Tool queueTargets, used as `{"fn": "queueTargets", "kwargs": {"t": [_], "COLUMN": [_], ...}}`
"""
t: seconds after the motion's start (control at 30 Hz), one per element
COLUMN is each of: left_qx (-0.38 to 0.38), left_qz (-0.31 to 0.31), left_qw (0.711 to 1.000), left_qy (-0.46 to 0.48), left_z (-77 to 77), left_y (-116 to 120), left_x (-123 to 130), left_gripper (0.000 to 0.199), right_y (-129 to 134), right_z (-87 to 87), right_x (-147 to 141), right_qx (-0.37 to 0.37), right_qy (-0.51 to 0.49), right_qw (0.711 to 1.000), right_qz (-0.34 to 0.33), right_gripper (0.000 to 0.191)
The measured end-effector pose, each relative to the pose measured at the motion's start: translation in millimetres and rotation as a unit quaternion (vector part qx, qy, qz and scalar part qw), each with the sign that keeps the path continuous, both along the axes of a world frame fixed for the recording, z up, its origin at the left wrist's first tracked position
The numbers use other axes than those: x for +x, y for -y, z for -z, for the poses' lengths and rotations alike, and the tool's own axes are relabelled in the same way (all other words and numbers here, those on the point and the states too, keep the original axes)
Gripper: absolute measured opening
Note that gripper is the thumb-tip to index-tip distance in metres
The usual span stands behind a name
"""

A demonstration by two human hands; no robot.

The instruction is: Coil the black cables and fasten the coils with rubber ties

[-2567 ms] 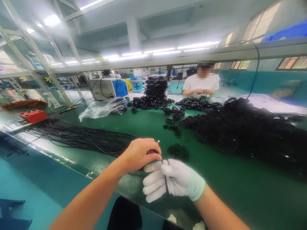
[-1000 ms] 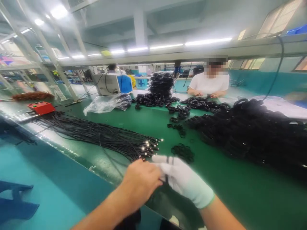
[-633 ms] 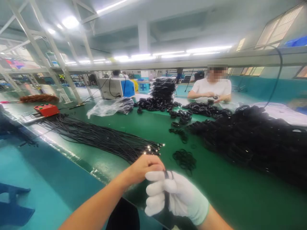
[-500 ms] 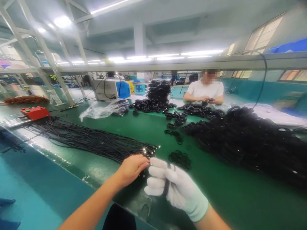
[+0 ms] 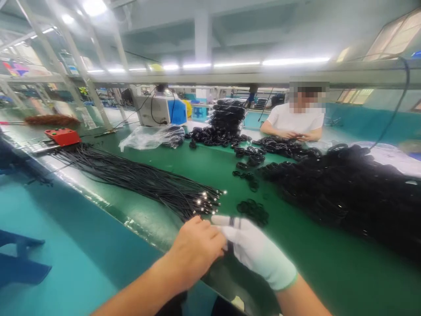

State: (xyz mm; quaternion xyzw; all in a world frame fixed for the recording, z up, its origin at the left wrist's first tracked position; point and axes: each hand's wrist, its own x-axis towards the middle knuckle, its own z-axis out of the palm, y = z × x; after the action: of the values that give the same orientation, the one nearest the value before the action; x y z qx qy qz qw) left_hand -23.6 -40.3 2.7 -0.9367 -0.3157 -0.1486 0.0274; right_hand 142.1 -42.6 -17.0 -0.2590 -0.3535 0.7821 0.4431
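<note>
My bare left hand [image 5: 199, 245] has its fingers closed against the fingers of my gloved right hand; whatever it grips is hidden. My right hand [image 5: 251, 248], in a white glove, has dark bands round it, and its fingers are bent around a black cable coil [image 5: 230, 246], mostly covered by my left hand. Just beyond both hands lie the metal-tipped ends of a long bundle of black cables [image 5: 141, 177], stretched across the green table [image 5: 184, 164]. A small pile of black bands [image 5: 252, 211] rests beyond my right hand.
A large heap of black coils [image 5: 342, 188] covers the right side. Farther back are stacked coils [image 5: 228, 116], a plastic bag [image 5: 144, 138] and a blue-and-white machine [image 5: 161, 109]. A red control box [image 5: 62, 136] stands left. A person in white [image 5: 296, 120] sits opposite.
My left hand has moved right and nearer, over the fingers of my right hand, now covering most of the coil. The view has shifted, uncovering more cable ends.
</note>
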Motion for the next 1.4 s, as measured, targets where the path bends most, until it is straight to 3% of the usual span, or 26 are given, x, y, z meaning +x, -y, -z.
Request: {"fn": "queueTargets", "kwargs": {"t": [0.1, 0.2, 0.27, 0.33, 0.43, 0.5, 0.63, 0.7, 0.8, 0.97, 1.13, 1.23, 1.4], "left_qx": [-0.016, -0.144, -0.266, -0.367, -0.43, -0.406, -0.265, -0.224, -0.164, -0.076, 0.031, 0.069, 0.072], "left_qz": [0.066, 0.054, 0.04, 0.03, 0.014, -0.012, -0.121, -0.185, -0.244, -0.17, -0.012, 0.06, 0.073], "left_qw": [0.997, 0.984, 0.95, 0.902, 0.859, 0.879, 0.947, 0.952, 0.956, 0.982, 0.999, 0.995, 0.992], "left_qy": [0.023, 0.086, 0.156, 0.227, 0.278, 0.251, 0.136, 0.097, 0.017, -0.003, 0.018, 0.035, 0.068], "left_z": [-16.7, -20.8, -12.8, 0.1, 16.4, 21.0, 23.3, 24.6, 25.1, 21.0, 17.6, 14.7, 11.7], "left_y": [-13.5, -24.7, -29.6, -33.0, -36.3, -38.1, -37.0, -29.9, -10.1, 12.0, -2.7, -10.3, -13.8], "left_x": [-19.6, -33.6, -36.4, -35.0, -30.9, -30.4, -31.5, -27.2, -12.4, 8.4, 1.3, -4.3, -7.0], "left_gripper": [0.016, 0.013, 0.012, 0.014, 0.014, 0.02, 0.023, 0.024, 0.024, 0.021, 0.021, 0.025, 0.023], "right_y": [6.4, 13.2, 16.2, 17.6, 16.8, 13.9, 1.2, -6.4, -14.1, -14.5, -12.5, -14.7, -15.1], "right_z": [7.2, 10.6, 12.0, 13.4, 14.0, 12.3, 5.7, 3.4, 4.0, 11.7, 17.8, 18.8, 21.8], "right_x": [-3.5, -11.2, -17.6, -23.5, -28.1, -26.4, -10.9, -1.0, 8.5, 5.5, -1.2, 0.4, 1.6], "right_qx": [0.005, -0.047, -0.077, -0.102, -0.125, -0.111, -0.052, -0.037, -0.018, 0.016, -0.02, -0.027, -0.024], "right_qy": [-0.039, -0.07, -0.077, -0.098, -0.147, -0.171, -0.172, -0.162, -0.147, -0.099, -0.02, -0.042, -0.057], "right_qw": [0.993, 0.976, 0.966, 0.958, 0.948, 0.959, 0.984, 0.984, 0.982, 0.986, 0.992, 0.993, 0.992], "right_qz": [-0.107, -0.2, -0.232, -0.25, -0.254, -0.195, 0.001, 0.069, 0.117, 0.136, 0.12, 0.103, 0.113], "right_gripper": [0.019, 0.035, 0.044, 0.04, 0.034, 0.037, 0.04, 0.038, 0.035, 0.036, 0.034, 0.034, 0.034]}}
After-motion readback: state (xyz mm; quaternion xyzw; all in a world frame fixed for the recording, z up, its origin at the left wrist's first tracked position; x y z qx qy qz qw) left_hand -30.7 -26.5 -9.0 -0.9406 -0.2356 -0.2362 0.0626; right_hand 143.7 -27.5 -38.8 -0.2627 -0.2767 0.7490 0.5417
